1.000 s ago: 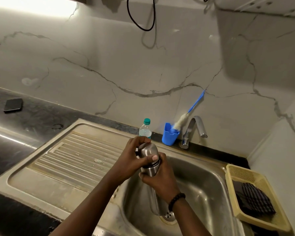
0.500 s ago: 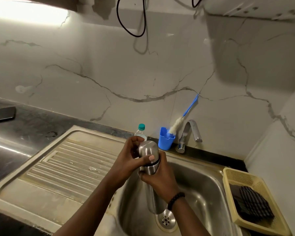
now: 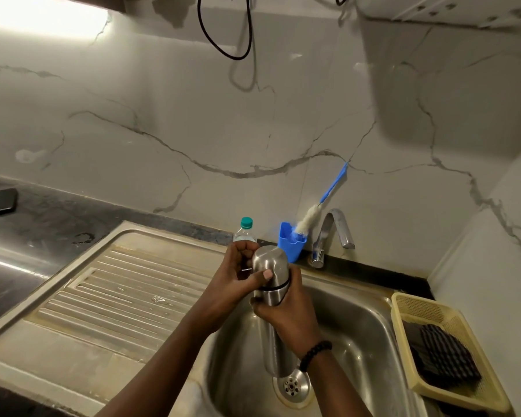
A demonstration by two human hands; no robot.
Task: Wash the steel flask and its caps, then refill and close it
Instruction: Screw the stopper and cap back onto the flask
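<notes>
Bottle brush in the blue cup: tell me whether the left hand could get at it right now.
Probably not yet: the left hand grips the flask's cap. Once freed, nothing visibly blocks the bottle brush.

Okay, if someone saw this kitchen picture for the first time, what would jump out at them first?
The steel flask held upright over the sink in the middle: the left hand grips its cap, the right hand its body. Next, the blue cup with a brush leaning out, beside the tap, and the yellow basket at the right.
</notes>
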